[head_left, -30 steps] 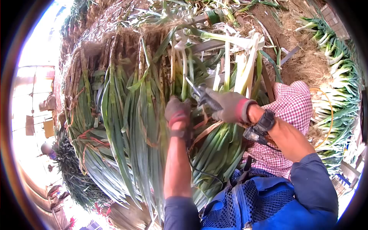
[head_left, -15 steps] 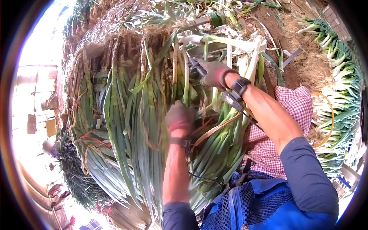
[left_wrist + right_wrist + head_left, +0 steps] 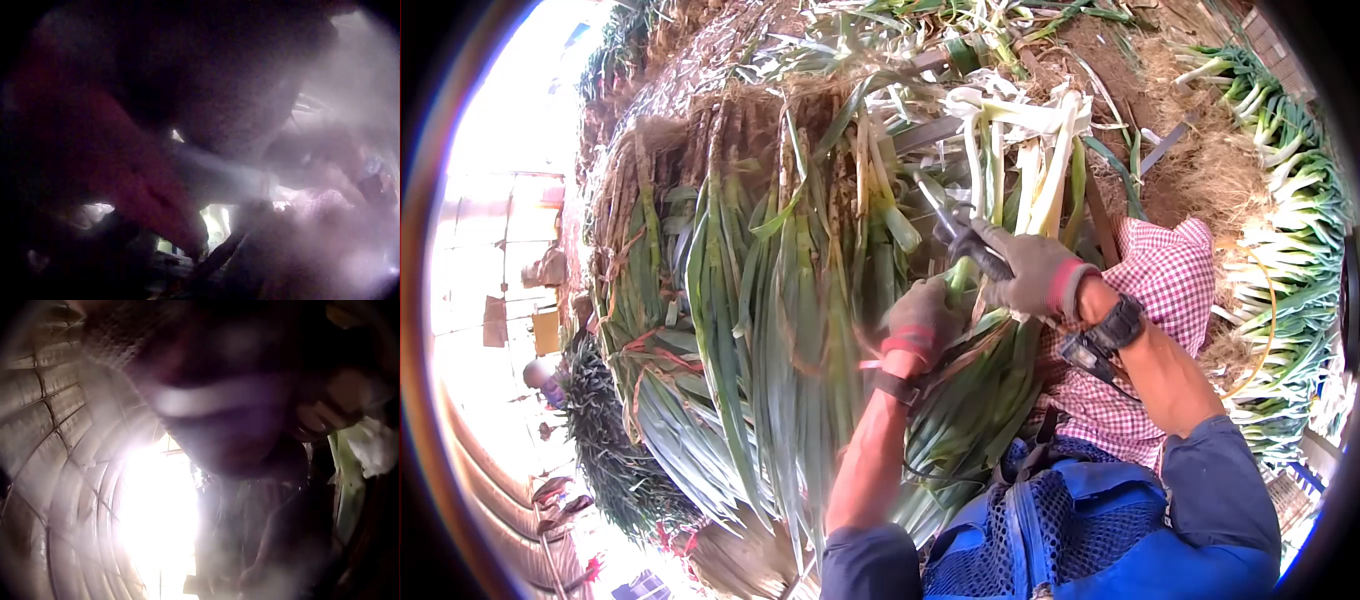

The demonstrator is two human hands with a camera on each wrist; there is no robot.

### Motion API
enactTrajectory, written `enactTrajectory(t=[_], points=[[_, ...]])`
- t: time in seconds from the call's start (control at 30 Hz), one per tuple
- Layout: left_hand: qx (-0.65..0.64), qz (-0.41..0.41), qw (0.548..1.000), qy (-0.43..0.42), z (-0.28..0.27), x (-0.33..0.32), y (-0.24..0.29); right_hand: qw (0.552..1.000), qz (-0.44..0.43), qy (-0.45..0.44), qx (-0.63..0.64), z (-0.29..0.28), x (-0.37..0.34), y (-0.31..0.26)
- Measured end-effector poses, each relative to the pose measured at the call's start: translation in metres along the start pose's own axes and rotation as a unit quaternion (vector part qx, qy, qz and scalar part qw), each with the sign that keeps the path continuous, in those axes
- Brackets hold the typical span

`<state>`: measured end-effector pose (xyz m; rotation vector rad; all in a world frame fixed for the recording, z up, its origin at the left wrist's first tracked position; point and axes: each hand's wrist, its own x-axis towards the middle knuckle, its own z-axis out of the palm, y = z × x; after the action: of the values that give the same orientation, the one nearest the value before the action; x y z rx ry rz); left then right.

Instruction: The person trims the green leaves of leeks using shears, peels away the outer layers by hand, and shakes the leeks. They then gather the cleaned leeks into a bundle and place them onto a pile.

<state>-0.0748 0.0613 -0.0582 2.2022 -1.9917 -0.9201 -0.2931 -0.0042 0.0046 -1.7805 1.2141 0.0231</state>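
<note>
The left hand (image 3: 922,320), in a gray glove with a red cuff, is in the middle of the scene, with its fingers curled round the green part of a leek (image 3: 960,275). The leek's green part shows just past the left hand's fingers, between the two hands. I can't tell which of the white stalks beyond belongs to it. The right hand (image 3: 1040,275) is just to the right and a bit farther away, in the same kind of glove. Its fingers are wrapped round the handle of a black tool (image 3: 975,243), and the tool's thin metal tip points to the far left. The two wrist views are dark and blurry, so I can't tell from them how tight either grip is. A dark watch (image 3: 1122,320) is on the right wrist, and a dark band (image 3: 897,387) goes round the left one. To the left is a big pile of leeks (image 3: 745,300), with brown roots at the far end and long green leaves hanging toward the near side. A few white leeks (image 3: 1055,165) stand out past the right hand, on the far side. A red and white checked cloth (image 3: 1170,280) lies to the right, near the right wrist. Over on the far right there is a long row of more leeks (image 3: 1290,250), with brown stringy bits (image 3: 1215,190) beside it. On the near side is the person's blue vest (image 3: 1090,515).
</note>
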Motion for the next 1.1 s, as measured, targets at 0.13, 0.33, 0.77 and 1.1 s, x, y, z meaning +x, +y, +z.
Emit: enactTrajectory(t=[0.13,0.33,0.77,1.1], points=[[-0.135,-0.094,0.986,0.025,-0.024,-0.006,-0.006,0.991,-0.080,-0.110,0.019,0.001,0.010,-0.016],[-0.210,-0.099,0.956,0.179,-0.023,0.005,-0.058,0.986,-0.089,-0.120,-0.074,0.016,0.037,-0.033],[-0.002,-0.092,0.968,0.235,-0.034,0.041,-0.051,0.995,0.019,-0.040,-0.087,-0.006,0.099,-0.057],[0.106,-0.193,0.971,0.090,-0.053,0.081,-0.049,0.992,0.001,0.078,-0.098,-0.035,0.201,-0.051]])
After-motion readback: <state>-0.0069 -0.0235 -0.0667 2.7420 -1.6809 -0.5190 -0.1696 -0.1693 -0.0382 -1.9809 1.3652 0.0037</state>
